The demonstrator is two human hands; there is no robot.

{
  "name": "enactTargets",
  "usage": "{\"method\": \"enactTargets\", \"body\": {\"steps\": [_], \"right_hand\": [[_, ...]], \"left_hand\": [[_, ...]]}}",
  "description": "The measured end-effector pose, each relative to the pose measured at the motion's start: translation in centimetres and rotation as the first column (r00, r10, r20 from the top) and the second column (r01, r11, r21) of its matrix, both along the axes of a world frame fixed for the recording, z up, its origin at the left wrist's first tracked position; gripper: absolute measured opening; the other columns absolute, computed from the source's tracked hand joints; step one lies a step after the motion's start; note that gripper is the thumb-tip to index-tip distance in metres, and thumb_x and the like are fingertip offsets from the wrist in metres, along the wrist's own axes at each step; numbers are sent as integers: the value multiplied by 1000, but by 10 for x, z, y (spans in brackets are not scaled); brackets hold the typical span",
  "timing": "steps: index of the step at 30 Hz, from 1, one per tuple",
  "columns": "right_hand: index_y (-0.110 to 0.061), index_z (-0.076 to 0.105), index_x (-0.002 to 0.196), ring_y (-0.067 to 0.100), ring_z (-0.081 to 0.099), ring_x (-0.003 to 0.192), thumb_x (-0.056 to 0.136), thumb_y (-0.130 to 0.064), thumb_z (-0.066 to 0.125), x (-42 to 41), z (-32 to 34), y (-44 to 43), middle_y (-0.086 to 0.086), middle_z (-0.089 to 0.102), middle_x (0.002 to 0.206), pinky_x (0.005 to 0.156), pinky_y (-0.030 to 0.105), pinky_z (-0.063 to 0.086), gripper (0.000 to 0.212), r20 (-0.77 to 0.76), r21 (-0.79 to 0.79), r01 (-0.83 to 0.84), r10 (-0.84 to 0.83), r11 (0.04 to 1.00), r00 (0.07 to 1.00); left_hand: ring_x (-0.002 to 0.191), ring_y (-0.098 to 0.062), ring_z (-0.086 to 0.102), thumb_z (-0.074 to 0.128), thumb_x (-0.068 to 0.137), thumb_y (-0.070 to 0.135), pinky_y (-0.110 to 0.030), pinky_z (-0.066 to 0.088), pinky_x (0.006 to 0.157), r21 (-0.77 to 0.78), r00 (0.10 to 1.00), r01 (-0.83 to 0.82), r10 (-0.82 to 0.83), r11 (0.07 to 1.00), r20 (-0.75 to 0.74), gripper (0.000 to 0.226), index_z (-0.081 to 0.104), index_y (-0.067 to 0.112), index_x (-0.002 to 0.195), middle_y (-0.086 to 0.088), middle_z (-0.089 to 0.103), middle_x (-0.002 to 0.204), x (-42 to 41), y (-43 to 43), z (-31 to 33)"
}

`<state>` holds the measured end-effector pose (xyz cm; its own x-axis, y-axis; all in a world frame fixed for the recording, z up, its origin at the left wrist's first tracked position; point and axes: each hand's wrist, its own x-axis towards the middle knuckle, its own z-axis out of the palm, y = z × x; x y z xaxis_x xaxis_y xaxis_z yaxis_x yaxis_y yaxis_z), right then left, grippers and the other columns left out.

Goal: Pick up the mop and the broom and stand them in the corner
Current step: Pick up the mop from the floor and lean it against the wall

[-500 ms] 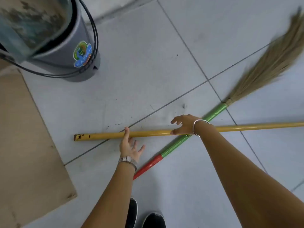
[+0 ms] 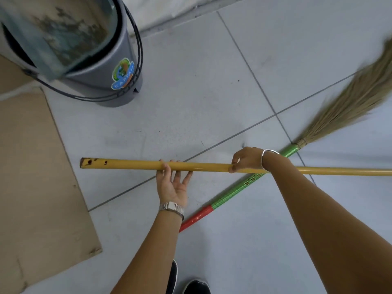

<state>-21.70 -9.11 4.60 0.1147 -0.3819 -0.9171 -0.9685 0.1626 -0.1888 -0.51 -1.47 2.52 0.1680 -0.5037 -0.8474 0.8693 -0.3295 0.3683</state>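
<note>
The mop's long yellow pole [image 2: 131,164] runs level across the view, its chipped end at the left and its head out of frame to the right. My left hand [image 2: 172,185], palm up with a metal watch at the wrist, has its fingers curled under and around the pole. My right hand [image 2: 247,159], a bangle on its wrist, pinches the pole further right. The broom [image 2: 235,190] lies on the floor beneath, its green and red handle running diagonally and its straw bristles [image 2: 360,98] fanning toward the upper right.
A grey bucket [image 2: 101,66] with a wire handle and a sticker stands at the upper left. A brown board [image 2: 36,177] lies flat on the tiled floor at the left. My black shoes [image 2: 191,283] show at the bottom edge. A wall base runs along the top.
The yellow pole has come up off the floor. My left hand has turned palm up and closed its fingers around it; my right hand keeps its hold.
</note>
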Motion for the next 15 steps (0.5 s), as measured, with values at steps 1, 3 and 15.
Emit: {"method": "enactTargets", "body": {"steps": [1, 3, 15], "right_hand": [[-29, 65, 97, 23, 49, 99, 74, -47, 64, -1, 14, -4, -1, 51, 101, 86, 34, 40, 29, 21, -14, 34, -33, 999, 999], [-36, 63, 82, 22, 50, 97, 70, -47, 67, -1, 55, -18, -3, 53, 99, 88, 36, 42, 17, 56, -22, 64, -62, 998, 997], [-29, 66, 81, 15, 53, 82, 77, -33, 68, 7, 385, -102, -1, 59, 84, 72, 27, 42, 6, 320, -226, 252, -173, 941, 931]], "left_hand": [[93, -19, 63, 51, 92, 20, -53, 51, 78, -21, 1000, 1, 0, 1000, 15, 40, 47, 18, 132, -3, 62, 95, 2, -5, 14], [92, -17, 64, 51, 92, 20, -54, 53, 79, -92, 999, 23, -19, 996, 40, 27, 55, 23, 119, -1, 63, 95, 8, -16, 56], [94, -20, 63, 52, 92, 19, -59, 51, 80, -464, 972, 167, -68, 870, 223, 18, 58, 24, 108, -1, 62, 96, 22, -139, 392]]}}
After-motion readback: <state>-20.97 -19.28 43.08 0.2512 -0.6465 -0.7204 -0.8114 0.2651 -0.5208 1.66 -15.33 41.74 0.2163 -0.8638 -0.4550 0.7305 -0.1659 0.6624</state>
